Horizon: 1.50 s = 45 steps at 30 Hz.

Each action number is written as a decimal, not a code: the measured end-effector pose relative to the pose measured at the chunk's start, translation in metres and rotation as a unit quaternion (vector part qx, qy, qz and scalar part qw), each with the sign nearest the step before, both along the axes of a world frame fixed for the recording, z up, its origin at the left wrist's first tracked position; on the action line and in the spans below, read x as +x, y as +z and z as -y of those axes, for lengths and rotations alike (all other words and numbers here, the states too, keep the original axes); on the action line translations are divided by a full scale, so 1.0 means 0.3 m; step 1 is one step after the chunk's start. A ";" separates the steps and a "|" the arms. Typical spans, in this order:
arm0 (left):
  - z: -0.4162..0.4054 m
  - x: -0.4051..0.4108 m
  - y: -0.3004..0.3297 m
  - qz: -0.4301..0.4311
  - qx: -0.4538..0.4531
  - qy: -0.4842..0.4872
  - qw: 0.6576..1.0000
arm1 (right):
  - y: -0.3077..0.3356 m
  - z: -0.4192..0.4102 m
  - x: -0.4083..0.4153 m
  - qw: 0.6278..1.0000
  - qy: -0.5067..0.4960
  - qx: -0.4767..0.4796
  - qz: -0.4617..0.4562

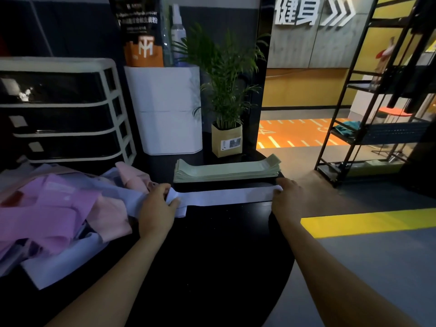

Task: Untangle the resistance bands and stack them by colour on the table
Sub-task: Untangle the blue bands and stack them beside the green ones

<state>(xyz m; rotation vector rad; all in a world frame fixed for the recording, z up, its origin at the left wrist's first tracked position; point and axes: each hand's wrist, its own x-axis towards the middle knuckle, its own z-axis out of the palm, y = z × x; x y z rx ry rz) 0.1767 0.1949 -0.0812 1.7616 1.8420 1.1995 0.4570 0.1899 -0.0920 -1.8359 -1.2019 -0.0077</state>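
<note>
Tangled heap of pink, purple and lavender bands (59, 208) piled at left of frame on black table (224, 256). Left hand (157, 208), left of centre: fingers curled, lavender band (224, 195) pinched at its left end. Band stretched flat across centre, just below green stack (226, 171). Right hand (286, 199), right of centre: other end pinched, fingertips hidden under hand. Advised: band kept taut, twist removed, laid parallel beside green stack, ends squared, 1 colour per pile.
</note>
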 end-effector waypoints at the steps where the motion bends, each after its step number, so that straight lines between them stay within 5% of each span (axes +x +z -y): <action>1: 0.000 0.002 0.000 0.000 0.001 -0.002 1.000 | -0.003 -0.002 0.003 1.000 0.003 -0.003 0.001; 11: 0.062 -0.028 0.047 -0.070 0.046 -0.038 0.996 | 0.034 0.021 -0.008 0.996 0.068 -0.053 0.019; 18: 0.135 -0.091 0.013 -0.141 0.024 -0.101 0.985 | 0.073 0.045 -0.237 0.973 0.218 -0.076 0.021; 29: 0.145 -0.023 0.057 -0.299 0.049 0.005 0.953 | 0.036 0.036 -0.440 0.946 0.305 -0.103 0.041; 34: 0.148 -0.109 0.109 -0.128 0.011 -0.009 0.992 | 0.032 0.039 -0.435 0.947 0.303 -0.097 0.044; 38: 0.149 -0.194 0.227 0.015 0.075 -0.011 0.997 | 0.038 0.040 -0.439 0.944 0.305 -0.113 0.054; 45: 0.158 -0.268 0.375 0.123 0.075 -0.054 0.988 | 0.190 0.050 -0.490 0.933 0.336 -0.126 -0.018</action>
